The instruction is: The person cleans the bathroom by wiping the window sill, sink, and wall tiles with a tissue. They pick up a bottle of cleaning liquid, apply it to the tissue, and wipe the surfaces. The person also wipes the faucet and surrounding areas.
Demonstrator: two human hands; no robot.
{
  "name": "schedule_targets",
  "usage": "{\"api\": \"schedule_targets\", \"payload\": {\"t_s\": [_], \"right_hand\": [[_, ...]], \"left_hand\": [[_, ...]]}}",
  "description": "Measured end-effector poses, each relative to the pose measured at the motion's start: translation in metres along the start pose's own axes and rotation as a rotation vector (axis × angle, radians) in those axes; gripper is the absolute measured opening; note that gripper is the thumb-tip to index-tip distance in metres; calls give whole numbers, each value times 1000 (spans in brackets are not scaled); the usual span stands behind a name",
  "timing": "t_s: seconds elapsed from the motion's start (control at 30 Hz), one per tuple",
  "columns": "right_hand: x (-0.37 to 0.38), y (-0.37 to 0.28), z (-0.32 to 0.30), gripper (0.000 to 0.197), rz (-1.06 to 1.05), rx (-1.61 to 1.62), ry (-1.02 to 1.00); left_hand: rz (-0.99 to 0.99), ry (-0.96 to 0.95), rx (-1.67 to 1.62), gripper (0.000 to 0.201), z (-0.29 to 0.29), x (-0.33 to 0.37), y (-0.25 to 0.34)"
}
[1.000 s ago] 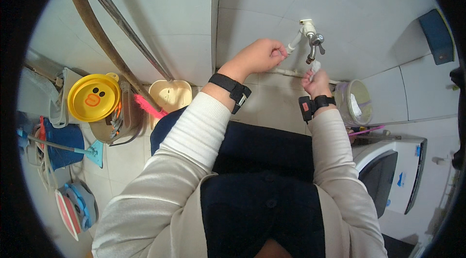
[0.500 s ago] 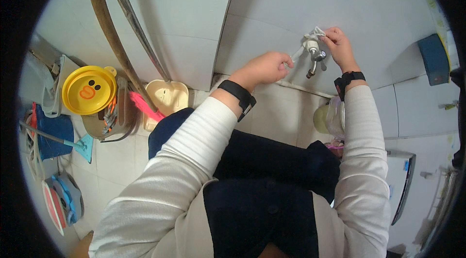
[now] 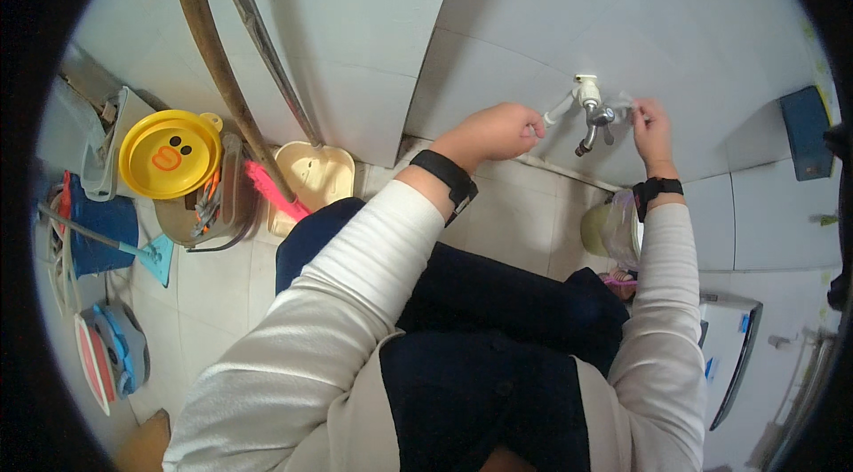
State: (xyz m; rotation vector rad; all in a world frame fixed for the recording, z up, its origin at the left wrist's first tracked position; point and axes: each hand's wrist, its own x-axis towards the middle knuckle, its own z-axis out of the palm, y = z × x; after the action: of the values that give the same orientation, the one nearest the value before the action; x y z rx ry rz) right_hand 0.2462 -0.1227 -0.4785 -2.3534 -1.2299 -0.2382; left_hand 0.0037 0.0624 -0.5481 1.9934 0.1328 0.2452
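Note:
A metal tap (image 3: 593,124) with a white fitting behind its body juts from the light grey wall. My left hand (image 3: 502,131) is closed left of the tap, its fingertips pinching the end of a white strip (image 3: 560,108) that runs to the fitting. To the tap's right, my right hand (image 3: 653,130) is closed on a whitish, blurred piece (image 3: 624,103) beside the handle. It looks like part of the same strip, though blur hides how they join. Both hands stay clear of the spout.
Left are a yellow basin (image 3: 169,152) on a brown bucket, a cream dustpan (image 3: 324,172), a long wooden handle (image 3: 213,46) and a blue bucket (image 3: 102,228). Under my right forearm stands a greenish container (image 3: 597,230). A dark blue box (image 3: 806,133) is on the right wall.
My right hand has moved right, away from the fitting, drawing the whitish piece with it. A loop that stood above the tap is gone. My left hand still pinches the strip.

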Motion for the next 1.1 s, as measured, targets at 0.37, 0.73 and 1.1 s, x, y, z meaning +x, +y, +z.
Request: {"api": "schedule_targets", "payload": {"t_s": [0.37, 0.73, 1.1], "right_hand": [[28, 1, 16, 24, -485, 36, -179], [-6, 34, 3, 20, -28, 367, 150], [1, -33, -18, 19, 225, 173, 216]], "left_hand": [[6, -46, 17, 25, 3, -2, -6], [-20, -70, 34, 24, 1, -2, -8], [19, 6, 77, 24, 3, -1, -12]]}}
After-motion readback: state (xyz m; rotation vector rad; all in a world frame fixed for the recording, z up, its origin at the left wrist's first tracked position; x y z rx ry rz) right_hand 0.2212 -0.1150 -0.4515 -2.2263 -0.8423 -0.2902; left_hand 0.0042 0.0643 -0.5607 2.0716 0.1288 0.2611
